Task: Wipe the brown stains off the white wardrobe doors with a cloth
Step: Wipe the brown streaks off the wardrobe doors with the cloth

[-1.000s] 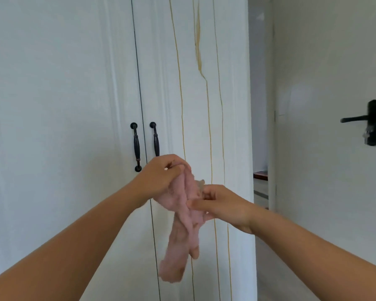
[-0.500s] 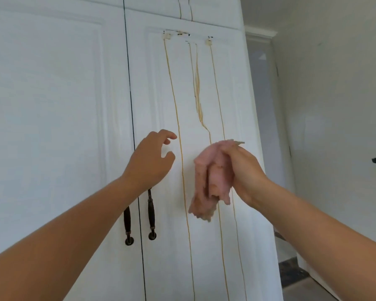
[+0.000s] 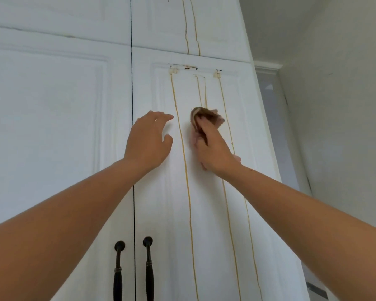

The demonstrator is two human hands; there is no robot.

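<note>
A: Fingers (image 3: 201, 129) of the right hand (image 3: 213, 148) are curled around the pink cloth (image 3: 206, 117), which is pressed flat against the right wardrobe door (image 3: 204, 213).

B: Left side?

A: Fingers of the left hand (image 3: 149, 142) are held loosely spread and slightly bent, nothing gripped; contact with the door cannot be told.

B: Stains located?

A: Brown stains (image 3: 183, 148) are seen as thin vertical drip lines. One runs between the two hands, just beside the left fingertips. Two short ones are found directly above the cloth, ending at it. Another is seen just right of the right fingers, passing behind the wrist. Dark spots are noted well above the fingers, at the panel's top edge.

B: Anything else?

A: Two black handles (image 3: 149, 268) are seen well below both hands, either side of the door seam. A brownish tint is noted on the cloth's top fold.
</note>
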